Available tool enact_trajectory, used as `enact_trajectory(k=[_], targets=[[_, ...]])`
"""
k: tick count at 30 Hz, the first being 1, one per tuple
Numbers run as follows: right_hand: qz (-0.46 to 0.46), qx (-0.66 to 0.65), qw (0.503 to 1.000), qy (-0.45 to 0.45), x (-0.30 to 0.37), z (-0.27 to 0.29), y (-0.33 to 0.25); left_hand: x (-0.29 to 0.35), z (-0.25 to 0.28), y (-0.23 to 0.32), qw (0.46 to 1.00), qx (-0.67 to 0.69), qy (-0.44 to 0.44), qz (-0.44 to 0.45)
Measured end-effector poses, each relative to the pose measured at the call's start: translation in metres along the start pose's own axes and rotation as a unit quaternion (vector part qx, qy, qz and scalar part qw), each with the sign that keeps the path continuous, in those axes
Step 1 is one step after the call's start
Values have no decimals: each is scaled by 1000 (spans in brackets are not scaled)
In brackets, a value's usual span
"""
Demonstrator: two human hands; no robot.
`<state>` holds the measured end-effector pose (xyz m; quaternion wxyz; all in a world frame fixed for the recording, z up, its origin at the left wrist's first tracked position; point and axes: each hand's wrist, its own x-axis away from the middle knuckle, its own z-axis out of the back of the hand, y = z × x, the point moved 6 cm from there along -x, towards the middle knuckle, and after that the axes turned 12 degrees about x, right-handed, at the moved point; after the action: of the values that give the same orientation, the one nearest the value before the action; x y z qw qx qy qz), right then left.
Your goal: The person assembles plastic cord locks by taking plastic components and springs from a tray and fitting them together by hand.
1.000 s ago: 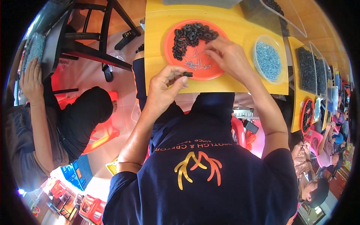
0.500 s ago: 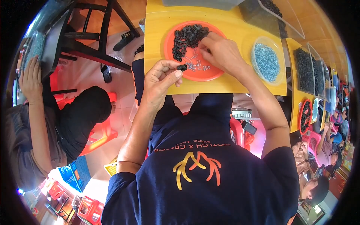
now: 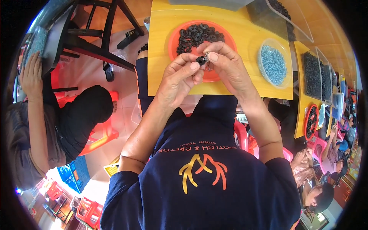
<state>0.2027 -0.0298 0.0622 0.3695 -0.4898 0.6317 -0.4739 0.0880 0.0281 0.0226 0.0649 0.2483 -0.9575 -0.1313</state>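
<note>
Between thumb and fingers, my left hand (image 3: 177, 78) pinches a small black plastic part (image 3: 200, 60) over the near edge of an orange-red plate (image 3: 231, 40). My right hand (image 3: 229, 71) meets it there, thumb and forefinger closed on a tiny metal spring (image 3: 207, 55) right at the part. Whether the spring is inside the part, I cannot tell. Many like black parts (image 3: 199, 35) are heaped on the plate's far side. The hands cover most of the loose springs on its near side.
Right of the plate stands a clear round tub (image 3: 288, 64) full of small bluish-silver springs. Clear bins (image 3: 312, 73) of black parts stand farther right, near another orange-red plate (image 3: 311, 122). A black stool (image 3: 103, 42) and another person's arm (image 3: 34, 88) are at left.
My right hand has left the plate with a spring and come toward me to the black part. My left hand has moved right and slightly up, bringing the two together.
</note>
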Motion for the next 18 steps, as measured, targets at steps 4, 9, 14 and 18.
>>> enact_trajectory(k=[4,9,14,18], targets=[[3,34,999,6,1,0,3,1,0,-2,1000,12,-7,5],[-17,39,999,21,0,7,10,-5,-2,-7,1000,18,-4,7],[96,258,960,55,-7,19,-10,-15,-1,-2,1000,-17,3,-4],[272,579,761,109,0,10,-46,-12,7,11,985,-169,13,-43]])
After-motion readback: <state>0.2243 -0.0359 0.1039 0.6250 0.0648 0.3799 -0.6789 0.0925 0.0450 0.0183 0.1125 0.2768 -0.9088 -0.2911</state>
